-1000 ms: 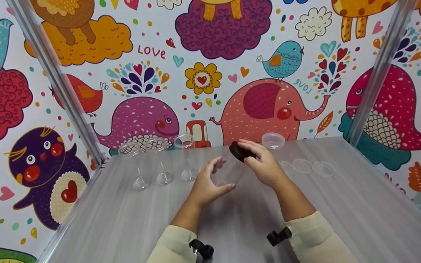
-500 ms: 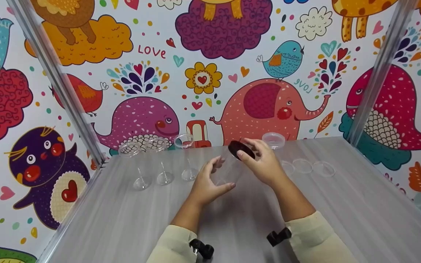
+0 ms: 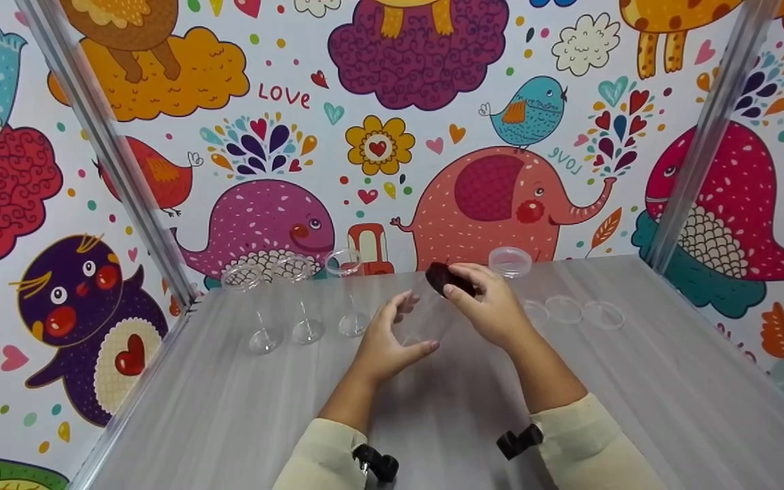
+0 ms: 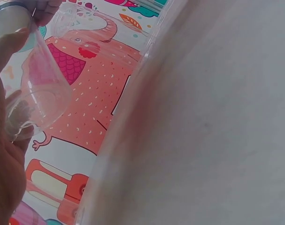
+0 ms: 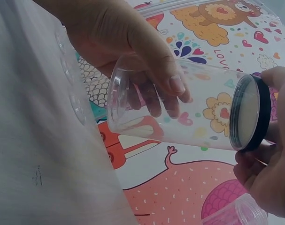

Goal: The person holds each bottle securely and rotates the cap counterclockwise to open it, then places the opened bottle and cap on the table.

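A clear plastic jar (image 5: 189, 133) with a black lid (image 5: 260, 117) is held tilted above the table. My left hand (image 3: 382, 347) holds the jar's body near its base, fingers curled round one side and thumb on the other. In the head view my right hand (image 3: 497, 306) grips the lid (image 3: 437, 276) at the jar's upper end, thumb on the near side and fingers over the far side. The right wrist view shows the lid seated over the jar's mouth, with the jar's inside empty.
On the table's left stand three clear jars: one (image 3: 264, 340) at the left, one (image 3: 307, 331) in the middle and one (image 3: 352, 324) nearest my left hand. Another clear jar (image 3: 509, 262) stands behind my right hand. Clear round pieces (image 3: 603, 315) lie beside it. Patterned walls enclose the grey table (image 3: 229, 422).
The thumb and fingers of my right hand have shifted round the black lid, the thumb now further left on its near side. The left hand and the jar stay in place.
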Motion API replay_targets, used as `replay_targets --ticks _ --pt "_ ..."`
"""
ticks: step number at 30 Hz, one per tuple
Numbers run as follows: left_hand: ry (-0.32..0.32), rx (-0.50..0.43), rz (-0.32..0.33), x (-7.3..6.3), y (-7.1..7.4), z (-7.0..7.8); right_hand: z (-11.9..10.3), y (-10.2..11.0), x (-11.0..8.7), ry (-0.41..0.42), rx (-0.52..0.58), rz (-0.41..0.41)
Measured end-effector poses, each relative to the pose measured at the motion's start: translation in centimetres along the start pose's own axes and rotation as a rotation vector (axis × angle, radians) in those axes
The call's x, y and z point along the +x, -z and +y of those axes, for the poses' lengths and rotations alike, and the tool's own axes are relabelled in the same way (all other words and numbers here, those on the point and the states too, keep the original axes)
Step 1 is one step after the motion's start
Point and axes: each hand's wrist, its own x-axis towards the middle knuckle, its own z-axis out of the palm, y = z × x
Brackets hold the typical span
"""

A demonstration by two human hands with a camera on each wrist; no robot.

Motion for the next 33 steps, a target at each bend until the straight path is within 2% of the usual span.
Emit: replay_targets --ticks 11,18,24,33 --pt "-0.023 0.012 -0.001 0.03 0.05 -0.31 -0.31 0.08 -0.1 0.028 0.123 -0.08" --pt "-0.013 0.002 -0.004 0.06 0.1 -0.22 -0.43 0.06 -0.19 0.018 0.136 -0.081" --pt "-0.002 -0.01 -0.005 0.08 0.08 -0.17 -0.37 -0.03 -0.13 0.022 0.073 -0.032" --pt "-0.003 0.011 0.009 0.19 -0.01 -0.21 -0.3 -0.11 0.1 -0.036 -0.015 0.039"
